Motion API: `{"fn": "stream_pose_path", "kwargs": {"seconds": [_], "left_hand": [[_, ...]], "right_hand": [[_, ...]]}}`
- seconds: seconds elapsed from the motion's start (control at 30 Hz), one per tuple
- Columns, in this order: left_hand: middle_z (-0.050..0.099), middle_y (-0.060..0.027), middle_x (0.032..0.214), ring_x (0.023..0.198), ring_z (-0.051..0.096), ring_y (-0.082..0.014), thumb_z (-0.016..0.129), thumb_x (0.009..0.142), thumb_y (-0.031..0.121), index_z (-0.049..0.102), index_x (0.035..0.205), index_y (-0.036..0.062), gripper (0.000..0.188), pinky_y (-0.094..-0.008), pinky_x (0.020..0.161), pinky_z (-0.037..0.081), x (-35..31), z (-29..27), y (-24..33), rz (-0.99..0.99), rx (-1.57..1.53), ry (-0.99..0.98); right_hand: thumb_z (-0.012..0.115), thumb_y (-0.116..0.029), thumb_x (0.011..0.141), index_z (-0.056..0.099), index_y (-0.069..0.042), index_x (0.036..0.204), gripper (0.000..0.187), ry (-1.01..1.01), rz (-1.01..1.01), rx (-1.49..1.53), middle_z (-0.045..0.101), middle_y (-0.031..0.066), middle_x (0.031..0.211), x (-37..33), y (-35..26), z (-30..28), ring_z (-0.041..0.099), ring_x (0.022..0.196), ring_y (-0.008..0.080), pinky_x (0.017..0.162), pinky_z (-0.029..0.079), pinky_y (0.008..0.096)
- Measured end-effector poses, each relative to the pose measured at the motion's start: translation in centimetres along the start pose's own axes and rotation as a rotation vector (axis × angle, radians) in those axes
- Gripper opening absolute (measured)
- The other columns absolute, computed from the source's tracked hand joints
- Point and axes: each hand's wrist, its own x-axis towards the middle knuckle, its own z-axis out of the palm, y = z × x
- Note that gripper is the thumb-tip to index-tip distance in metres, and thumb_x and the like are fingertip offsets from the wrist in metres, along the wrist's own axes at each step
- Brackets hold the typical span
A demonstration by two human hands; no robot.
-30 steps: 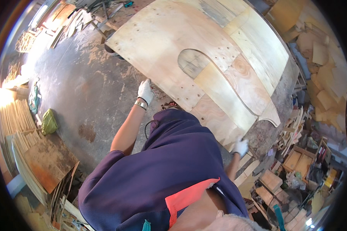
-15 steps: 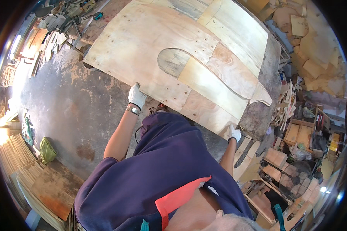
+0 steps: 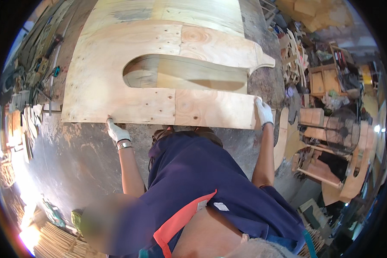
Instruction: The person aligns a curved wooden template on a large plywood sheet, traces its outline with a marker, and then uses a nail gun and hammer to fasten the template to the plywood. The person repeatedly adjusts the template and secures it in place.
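Note:
A large pale plywood sheet [image 3: 137, 105] with a long rounded cut-out lies across the view, its near edge toward me. My left hand [image 3: 117, 131], in a white glove, grips the near edge toward its left end; the thumb rests on top and the other fingers are out of sight underneath. At the right end, my gloved right hand [image 3: 264, 114] holds the sheet by its corner. Under the sheet lies another pale plywood board [image 3: 198, 13], visible through the cut-out and beyond the far edge. A curved tongue [image 3: 264, 62] sticks out at the right.
A standing fan [image 3: 342, 127] and wooden pieces [image 3: 316, 116] crowd the right side. Tools and scraps [image 3: 43, 64] line the far left. Cut wood strips [image 3: 290, 53] are heaped at the far right. Stacked thin boards [image 3: 58, 241] stand at the lower left.
The plywood sheet has turned so its near edge runs nearly level across my view. Both hands have kept hold of it, the right now higher up and the left lower and further left.

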Motion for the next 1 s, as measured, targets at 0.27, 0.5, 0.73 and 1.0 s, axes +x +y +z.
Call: {"fn": "stream_pose_path", "kwargs": {"seconds": [0.27,0.5,0.73,1.0], "left_hand": [[0.063,-0.0099,0.135,0.121,0.061,-0.0289,0.063,0.100,0.043,0.054,0.142,0.0067,0.056,-0.0469,0.101,0.053,0.6,1.0,2.3,0.119,0.114,-0.222],[0.060,-0.0126,0.141,0.128,0.059,-0.0275,0.058,0.103,0.040,0.053,0.143,0.0050,0.054,-0.0470,0.107,0.050,-13.6,-8.3,-0.6,0.190,0.055,-0.167],[0.052,-0.0109,0.151,0.138,0.051,-0.0264,0.053,0.107,0.042,0.049,0.148,0.0032,0.057,-0.0459,0.116,0.043,-26.6,-21.2,-6.8,0.433,-0.142,0.290],[0.057,-0.0109,0.145,0.134,0.055,-0.0283,0.052,0.108,0.044,0.051,0.144,0.0042,0.053,-0.0489,0.115,0.045,-36.7,-32.5,-6.1,0.619,-0.345,0.530]], "right_hand": [[0.062,-0.064,0.088,0.075,0.005,0.105,0.072,0.037,0.001,-0.126,0.070,0.0339,0.107,-3.1,-1.9,0.5,0.069,0.105,0.0477,0.090,0.053,0.0498],[0.063,-0.057,0.093,0.077,0.001,0.094,0.059,-0.008,-0.192,-0.084,0.071,0.0298,0.092,-3.9,5.5,-2.4,0.073,0.092,0.0438,0.079,0.055,0.0502],[0.071,-0.033,0.097,0.076,0.005,0.104,0.038,-0.336,-0.405,0.109,0.077,0.0078,0.090,-2.9,2.9,-2.0,0.066,0.082,0.0127,0.078,0.052,0.0329],[0.073,-0.038,0.090,0.071,0.008,0.095,0.047,-0.531,-0.736,-0.149,0.072,0.0211,0.083,-9.7,-7.1,7.5,0.066,0.077,0.0237,0.073,0.050,0.0380]]}}
